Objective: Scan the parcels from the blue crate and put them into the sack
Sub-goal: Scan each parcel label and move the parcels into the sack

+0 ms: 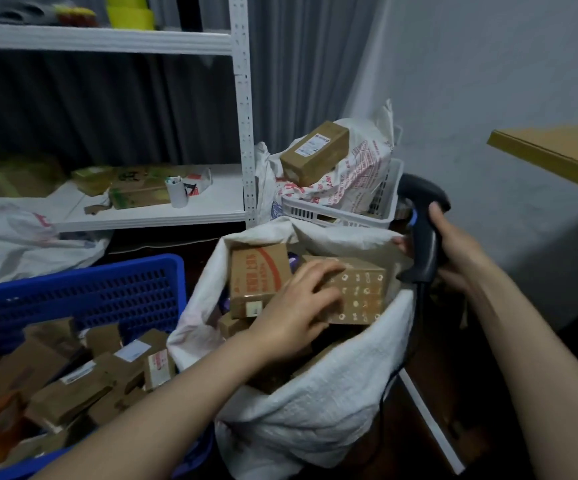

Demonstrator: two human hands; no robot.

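Note:
A white woven sack (318,403) stands open in the middle, filled with brown cardboard parcels. My left hand (298,306) reaches into its mouth and grips a brown parcel with small white printed symbols (360,292), which lies on top of the others. Beside it sits a parcel with red print (256,275). My right hand (453,244) holds a black handheld scanner (422,237) by its handle at the sack's right rim, its cable hanging down. The blue crate (83,289) at the lower left holds several labelled cardboard parcels (73,379).
A white crate (336,209) behind the sack holds a printed bag with a brown box (315,152) on top. White metal shelving (242,109) stands at the left with cartons and a cup. A wooden tabletop corner (557,150) juts in at the right.

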